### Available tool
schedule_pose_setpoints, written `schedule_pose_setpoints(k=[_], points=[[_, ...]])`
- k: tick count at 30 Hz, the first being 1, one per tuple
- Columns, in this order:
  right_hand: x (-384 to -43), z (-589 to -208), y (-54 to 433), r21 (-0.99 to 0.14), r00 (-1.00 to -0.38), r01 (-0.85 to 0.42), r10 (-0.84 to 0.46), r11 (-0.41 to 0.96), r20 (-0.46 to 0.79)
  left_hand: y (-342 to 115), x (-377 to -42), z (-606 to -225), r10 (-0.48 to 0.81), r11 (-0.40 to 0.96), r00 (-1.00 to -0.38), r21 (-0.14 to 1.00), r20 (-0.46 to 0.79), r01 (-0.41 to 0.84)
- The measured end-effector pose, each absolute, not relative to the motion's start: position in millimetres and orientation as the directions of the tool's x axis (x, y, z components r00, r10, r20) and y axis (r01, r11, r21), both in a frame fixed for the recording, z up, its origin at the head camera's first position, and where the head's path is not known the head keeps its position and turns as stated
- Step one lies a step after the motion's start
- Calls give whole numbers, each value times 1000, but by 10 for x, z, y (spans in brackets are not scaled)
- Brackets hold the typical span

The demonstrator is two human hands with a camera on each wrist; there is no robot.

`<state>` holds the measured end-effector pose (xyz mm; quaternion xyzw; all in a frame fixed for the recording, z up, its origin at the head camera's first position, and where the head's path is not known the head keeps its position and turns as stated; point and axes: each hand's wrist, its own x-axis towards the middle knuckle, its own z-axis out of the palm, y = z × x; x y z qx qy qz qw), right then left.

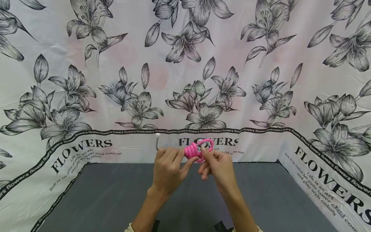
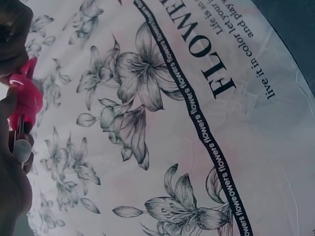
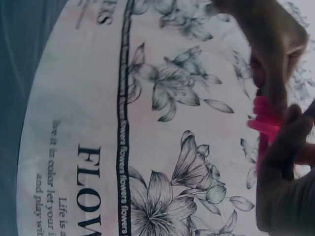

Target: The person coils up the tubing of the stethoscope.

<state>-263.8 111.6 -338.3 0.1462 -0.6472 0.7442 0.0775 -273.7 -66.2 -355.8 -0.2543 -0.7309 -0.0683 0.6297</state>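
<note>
A thick pink cord point(image 1: 191, 150), wound in several tight coils with a loose loop at its right side, is held up between both hands above the table. My left hand point(image 1: 169, 167) grips the left end of the coils, its thumb against their underside. A thin metal rod with a white rounded tip point(image 1: 157, 135) sticks up beside the left fist, and the tip point(image 2: 22, 150) also shows in the left wrist view. My right hand point(image 1: 218, 166) pinches the loop between thumb and index finger, the other fingers loosely bent. In the right wrist view, fingers partly hide the pink coils point(image 3: 265, 120).
A dark grey tabletop point(image 1: 116, 193) lies below the hands. White cloth point(image 1: 203, 112) printed with black flowers and lettering rises behind it and along both sides. Two small black pieces point(image 1: 220, 226) show at the near edge between the forearms.
</note>
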Motion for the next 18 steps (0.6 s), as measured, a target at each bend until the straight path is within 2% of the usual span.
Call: schedule_pose_setpoints(k=[2, 4, 5, 7, 9, 11, 12, 14, 18], points=[[-2635, -3421, 1074, -894, -894, -446, 74, -37, 442, -671, -2729, -3548, 286, 853, -83, -214, 955, 476], [-2656, -3464, 1044, -786, -761, -603, 196, 135, 618, -678, -2719, -3532, 280, 840, -87, -200, 956, 505], [-2675, -3486, 1038, -710, -669, -664, 238, 233, 704, -680, -2714, -3524, 273, 830, -89, -187, 958, 526], [-2726, -3526, 1035, -518, -434, -741, 283, 428, 855, -680, -2703, -3507, 258, 807, -96, -160, 961, 568], [-2788, -3558, 1035, -345, -209, -736, 289, 583, 934, -675, -2692, -3494, 246, 785, -113, -130, 963, 606], [-2835, -3577, 1041, -245, -68, -706, 281, 665, 957, -671, -2680, -3485, 239, 771, -147, -96, 960, 629], [-2852, -3582, 1041, -217, -23, -691, 279, 690, 960, -672, -2674, -3483, 233, 767, -171, -73, 957, 637], [-2869, -3578, 1042, -201, 6, -691, 284, 695, 959, -684, -2669, -3481, 213, 766, -217, -25, 953, 643], [-2859, -3541, 1067, -266, -51, -738, 342, 620, 938, -759, -2673, -3480, 184, 779, -315, 58, 931, 624]])
